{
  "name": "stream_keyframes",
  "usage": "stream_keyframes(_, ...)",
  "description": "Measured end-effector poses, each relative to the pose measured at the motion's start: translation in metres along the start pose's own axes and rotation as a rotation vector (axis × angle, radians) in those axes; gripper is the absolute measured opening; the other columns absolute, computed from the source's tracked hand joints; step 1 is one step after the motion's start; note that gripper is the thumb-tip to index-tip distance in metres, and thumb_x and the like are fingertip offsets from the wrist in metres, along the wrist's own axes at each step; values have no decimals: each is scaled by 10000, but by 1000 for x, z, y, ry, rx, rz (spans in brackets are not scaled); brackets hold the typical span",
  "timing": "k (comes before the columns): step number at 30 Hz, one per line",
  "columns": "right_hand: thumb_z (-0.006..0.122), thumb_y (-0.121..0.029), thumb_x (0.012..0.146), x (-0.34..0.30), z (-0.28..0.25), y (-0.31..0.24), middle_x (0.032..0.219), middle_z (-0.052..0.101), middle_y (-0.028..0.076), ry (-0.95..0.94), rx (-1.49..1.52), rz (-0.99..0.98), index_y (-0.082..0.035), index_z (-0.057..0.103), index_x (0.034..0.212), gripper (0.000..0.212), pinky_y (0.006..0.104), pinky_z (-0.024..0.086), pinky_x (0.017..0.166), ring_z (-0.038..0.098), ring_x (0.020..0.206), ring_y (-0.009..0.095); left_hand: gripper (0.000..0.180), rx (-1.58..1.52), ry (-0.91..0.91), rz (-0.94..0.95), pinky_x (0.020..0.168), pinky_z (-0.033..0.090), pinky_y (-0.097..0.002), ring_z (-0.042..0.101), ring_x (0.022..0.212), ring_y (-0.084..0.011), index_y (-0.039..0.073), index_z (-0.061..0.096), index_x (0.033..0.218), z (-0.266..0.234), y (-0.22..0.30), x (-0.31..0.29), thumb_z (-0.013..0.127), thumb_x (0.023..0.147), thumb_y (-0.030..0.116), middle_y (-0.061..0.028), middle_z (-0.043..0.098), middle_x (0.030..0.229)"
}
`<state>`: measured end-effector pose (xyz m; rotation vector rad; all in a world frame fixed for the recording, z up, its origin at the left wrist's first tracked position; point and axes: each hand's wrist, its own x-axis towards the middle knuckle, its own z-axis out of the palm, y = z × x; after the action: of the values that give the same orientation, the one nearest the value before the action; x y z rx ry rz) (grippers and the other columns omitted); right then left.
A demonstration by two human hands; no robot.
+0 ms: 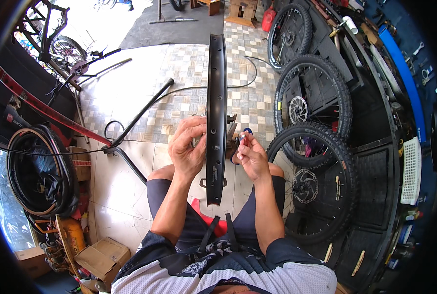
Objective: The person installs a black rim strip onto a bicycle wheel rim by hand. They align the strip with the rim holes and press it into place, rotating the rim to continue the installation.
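Curled inward, the left hand (188, 147) sits against the left side of a black bicycle rim (216, 105), its fingertips reaching the edge; the rim hides their ends, so I cannot tell whether they grip it or something behind it. On the opposite side, the right hand (254, 160) is closed, thumb and fingers pinching a small red-and-blue tool (244, 140), which stands just to the right of the rim without visibly touching it. The rim is upright and nearly edge-on, a row of holes showing along its face, and it runs between the two hands, extending well beyond them and back toward the person's lap. Its lower end hangs between the thighs, above a red seat (218, 227). Both forearms come up from the lower edge on either side. Off to the right, well apart from the left hand and nearer the right, is a wheel with a knobbly tyre (346, 169) and a brake disc (305, 186). Beyond the rim spreads a tiled floor (189, 105), crossed by a dark cable (186, 88).
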<state>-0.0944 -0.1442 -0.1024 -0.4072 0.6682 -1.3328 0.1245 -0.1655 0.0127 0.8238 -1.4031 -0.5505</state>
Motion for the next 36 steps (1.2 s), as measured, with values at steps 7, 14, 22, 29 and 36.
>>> stream_keyframes(7,695,-154,1036,-20,-22,5,1034,616,-6,-22,-79,101,-50,608,1379,369,258,475,676,589,823,84,211,-149,-87,10,972,525,-395,684,1077,-277,-7,704,1051,-8,-7,-17,756,852,-52,-136,732,1101)
stream_keyframes(14,619,-374,1094,-35,-47,12,926,611,-47,40,-479,85,-21,679,1363,447,224,477,654,580,765,56,325,-143,-47,-157,1055,496,-357,651,1208,-205,-27,649,1326,-16,-6,7,624,1005,22,-127,703,1272)
stream_keyframes(22,623,-347,1097,-34,-71,29,884,607,-68,153,-772,93,-63,721,1333,382,195,493,604,570,694,26,222,-292,-199,-283,835,543,-245,665,971,-68,-12,710,1246,16,-26,73,664,1058,96,-10,730,1050)
stream_keyframes(29,625,-343,1094,-32,-78,30,892,617,-61,158,-779,86,-57,733,1301,370,197,492,596,578,696,25,160,-311,-133,-160,810,547,-238,673,941,-83,-15,741,1165,7,-20,50,689,1020,26,-27,730,1059)
stream_keyframes(36,620,-344,1093,-30,-70,30,879,616,-56,183,-828,122,-50,726,1320,386,202,485,584,574,695,32,116,-251,-211,-170,940,506,-323,678,1038,-199,-11,723,970,-8,-5,22,782,870,-18,-102,735,1090)
